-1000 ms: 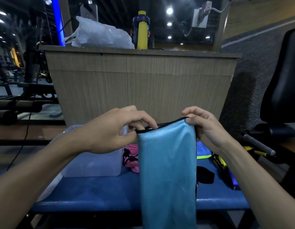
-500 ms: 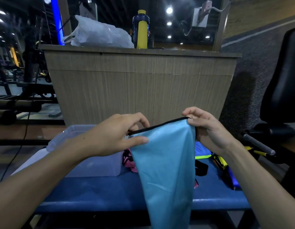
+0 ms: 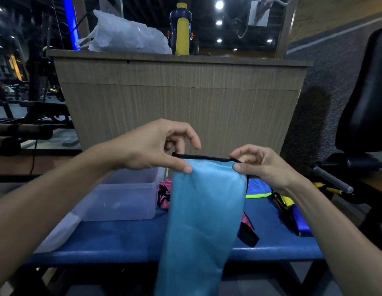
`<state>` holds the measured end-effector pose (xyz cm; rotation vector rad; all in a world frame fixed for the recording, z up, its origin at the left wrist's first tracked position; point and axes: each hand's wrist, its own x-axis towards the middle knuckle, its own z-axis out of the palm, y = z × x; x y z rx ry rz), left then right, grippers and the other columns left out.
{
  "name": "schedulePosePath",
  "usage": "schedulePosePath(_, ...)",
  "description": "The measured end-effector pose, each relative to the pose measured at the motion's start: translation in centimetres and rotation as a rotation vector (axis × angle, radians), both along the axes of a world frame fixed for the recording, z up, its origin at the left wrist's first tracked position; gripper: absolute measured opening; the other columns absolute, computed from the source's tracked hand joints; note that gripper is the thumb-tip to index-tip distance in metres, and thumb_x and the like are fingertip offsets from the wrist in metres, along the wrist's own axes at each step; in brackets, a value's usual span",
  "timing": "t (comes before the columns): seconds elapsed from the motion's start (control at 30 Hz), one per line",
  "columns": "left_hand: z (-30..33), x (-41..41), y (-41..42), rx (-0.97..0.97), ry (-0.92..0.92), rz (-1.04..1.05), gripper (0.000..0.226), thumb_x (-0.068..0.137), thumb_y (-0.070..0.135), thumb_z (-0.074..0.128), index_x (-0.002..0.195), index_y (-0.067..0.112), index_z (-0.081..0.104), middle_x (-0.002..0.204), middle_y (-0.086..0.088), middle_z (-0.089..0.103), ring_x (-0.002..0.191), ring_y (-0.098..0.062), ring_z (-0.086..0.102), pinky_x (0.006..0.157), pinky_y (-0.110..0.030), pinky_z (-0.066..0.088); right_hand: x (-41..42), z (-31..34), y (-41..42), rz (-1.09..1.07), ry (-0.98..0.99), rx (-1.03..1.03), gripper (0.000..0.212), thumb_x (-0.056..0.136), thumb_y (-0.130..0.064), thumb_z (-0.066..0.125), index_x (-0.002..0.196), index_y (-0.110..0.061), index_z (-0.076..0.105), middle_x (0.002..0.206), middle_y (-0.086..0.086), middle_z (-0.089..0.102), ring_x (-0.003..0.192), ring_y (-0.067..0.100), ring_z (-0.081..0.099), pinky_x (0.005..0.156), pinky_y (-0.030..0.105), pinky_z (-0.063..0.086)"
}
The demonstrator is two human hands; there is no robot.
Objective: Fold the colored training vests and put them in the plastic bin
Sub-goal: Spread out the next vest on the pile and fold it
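Since half a second ago I see the left hand (image 3: 151, 146) has slid back toward the right hand (image 3: 262, 167), so the light blue vest (image 3: 204, 210) hangs narrower. Both hands pinch its black-trimmed top edge, thumb against curled fingers, and the smooth, shiny cloth drops past the front edge of the blue desk (image 3: 121, 238). On the desk to the left stands the clear plastic bin (image 3: 126, 197); I cannot tell whether anything lies in it. Behind the vest lie a pink vest (image 3: 164, 194), a blue vest with yellow trim (image 3: 257, 190) and a yellow vest (image 3: 285, 199).
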<state>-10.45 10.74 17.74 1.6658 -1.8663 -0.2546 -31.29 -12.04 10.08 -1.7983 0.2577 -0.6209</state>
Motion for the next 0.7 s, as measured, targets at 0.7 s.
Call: schedulePosePath(0.7,-1.1,-0.5,-0.8,0.151,-0.627,0.285,0.040,0.097,0.049,0.060,0.131,0.030,0.056,0.089,0.012,0.065,0.075,-0.004,0.058,0.070,-0.029,0.047,-1.6,1.2,0.7,-0.002,-0.120,0.130,0.022,0.084,-0.014,0.070,0.106,-0.015,0.070,0.076,-0.007,0.065,0.062,0.005,0.059,0.049,0.019,0.046)
